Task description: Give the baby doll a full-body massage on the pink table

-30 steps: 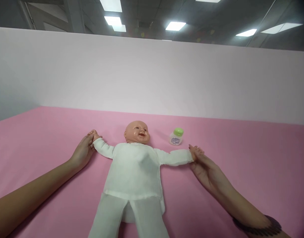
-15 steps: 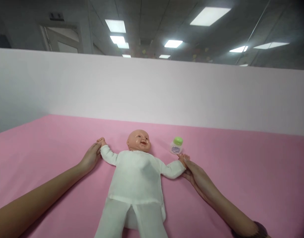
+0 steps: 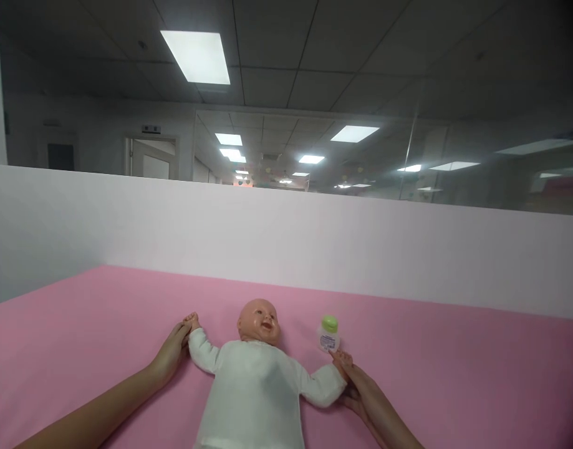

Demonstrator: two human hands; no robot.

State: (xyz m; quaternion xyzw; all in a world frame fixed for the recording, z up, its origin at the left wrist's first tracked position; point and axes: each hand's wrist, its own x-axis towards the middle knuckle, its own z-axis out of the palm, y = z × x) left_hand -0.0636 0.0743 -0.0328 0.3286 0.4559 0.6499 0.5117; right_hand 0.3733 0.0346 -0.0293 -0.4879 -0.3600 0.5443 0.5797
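- Far left: across the pink surface (image 3: pixel 52 349), reaching in from the lower edge with the left hand (image 3: pixel 169 357).
- At that hand: grasping the doll (image 3: pixel 260 380) by one small hand (image 3: pixel 191 320), with fingers and thumb gathered around it; cannot tell how firmly. From here, to the right and toward the near edge, along a bent sleeve, to the doll's body.
- In the middle, between both hands: lying face up, long axis running away from the near edge, with the head (image 3: pixel 259 321) at the far end and, below the white top (image 3: pixel 244 405), cut off by the bottom of view. Arms spread sideways, roughly across that axis.
- Right of the head, well apart from it: a small bottle (image 3: pixel 328 340) with a green cap (image 3: pixel 330 323) uppermost. Just beyond the doll's other hand (image 3: pixel 341 359); cannot tell whether touching.
- Farther right: grasping that other small hand at the wrist with the right hand (image 3: pixel 366 396), thumb on top, fingers partly hidden underneath. Clearly nearer to the bottle than with the left, and leftward from here to the doll's body.
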